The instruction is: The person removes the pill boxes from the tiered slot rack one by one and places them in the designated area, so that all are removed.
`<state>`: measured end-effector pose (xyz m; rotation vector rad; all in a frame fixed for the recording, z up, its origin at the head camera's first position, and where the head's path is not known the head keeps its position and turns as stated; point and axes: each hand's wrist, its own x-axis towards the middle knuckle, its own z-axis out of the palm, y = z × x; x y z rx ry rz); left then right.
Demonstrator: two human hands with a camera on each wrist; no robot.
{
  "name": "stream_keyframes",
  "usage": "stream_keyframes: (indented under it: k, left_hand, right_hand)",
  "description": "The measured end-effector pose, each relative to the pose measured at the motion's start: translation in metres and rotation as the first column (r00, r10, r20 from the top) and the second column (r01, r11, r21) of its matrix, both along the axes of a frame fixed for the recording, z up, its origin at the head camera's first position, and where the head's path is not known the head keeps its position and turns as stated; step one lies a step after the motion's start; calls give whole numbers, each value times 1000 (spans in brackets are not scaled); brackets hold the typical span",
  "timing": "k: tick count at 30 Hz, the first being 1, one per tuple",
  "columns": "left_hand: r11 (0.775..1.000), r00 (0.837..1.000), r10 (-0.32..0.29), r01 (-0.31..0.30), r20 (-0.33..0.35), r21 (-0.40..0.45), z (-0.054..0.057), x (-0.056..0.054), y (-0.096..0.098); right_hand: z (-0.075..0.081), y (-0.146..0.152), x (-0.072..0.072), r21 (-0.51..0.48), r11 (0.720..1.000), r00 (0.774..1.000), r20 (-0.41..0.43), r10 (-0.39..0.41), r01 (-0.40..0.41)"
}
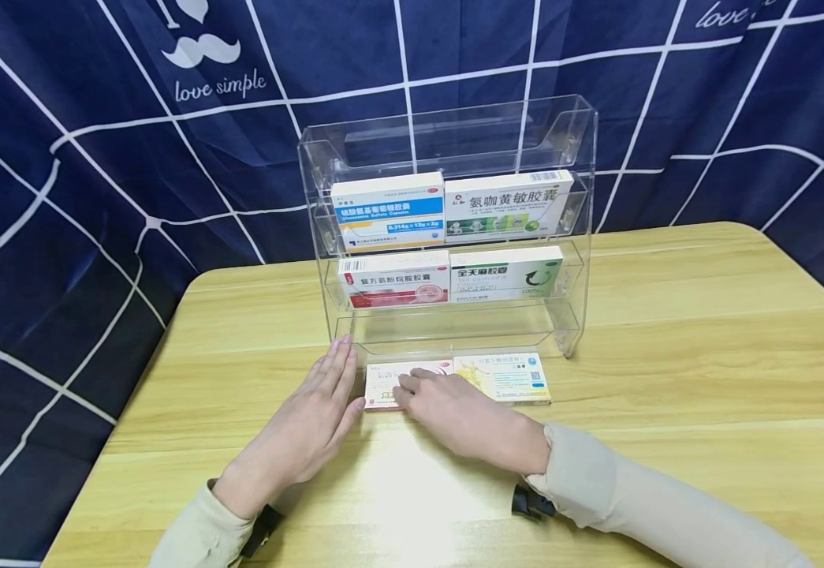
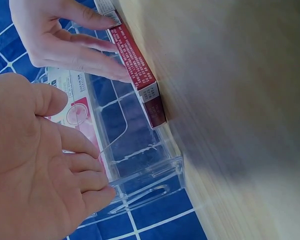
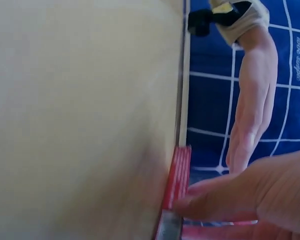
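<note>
A white medicine box [image 1: 382, 386] with red edges lies flat on the table before a clear plastic rack. My right hand [image 1: 447, 414] holds it with curled fingers over its upper face. The right wrist view shows the thumb [image 3: 200, 205] against its red side [image 3: 177, 175]. To its right, another flat box [image 1: 500, 377] with a yellow pattern lies against it. My left hand [image 1: 305, 418] is held to the left of the red-edged box, its fingers stretched toward the rack. In the left wrist view the palm [image 2: 35, 160] shows, with nothing held.
The clear rack [image 1: 457, 323] stands behind the boxes. Its middle tiers carry a blue-and-white box [image 1: 388, 211], a green-and-white box [image 1: 507, 207], a red-and-white box [image 1: 393, 280] and a whole-green-lettered box [image 1: 506, 276]. A dark blue checked cloth [image 1: 241, 150] hangs behind the wooden table [image 1: 702, 379].
</note>
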<state>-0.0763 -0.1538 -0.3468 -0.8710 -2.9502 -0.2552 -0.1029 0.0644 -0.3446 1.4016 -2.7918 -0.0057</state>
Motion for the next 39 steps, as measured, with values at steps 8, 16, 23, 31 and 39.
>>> stream_keyframes:
  k: [8,16,23,31,39]
  left_hand:
    - [1000,1000,2,-2,5,4,0,0,0]
    - [1000,1000,-1,1,1,0,-1,-1,-1]
    - [1000,1000,1,-1,4,1,-1,0,0]
    - [1000,1000,-4,4,-8,5,-2,0,0]
    - [1000,1000,-7,7,-20,9,-2,0,0]
  right_hand:
    - [22,23,-9,-181,983,998,48,-31,39]
    - [47,64,-30,-400,908,986,-45,-159,128]
    - [66,98,-43,-536,827,947,-146,-287,168]
    - [79,121,-50,-602,780,899,-225,-375,174]
    - [81,128,-55,-621,761,884,-230,-408,189]
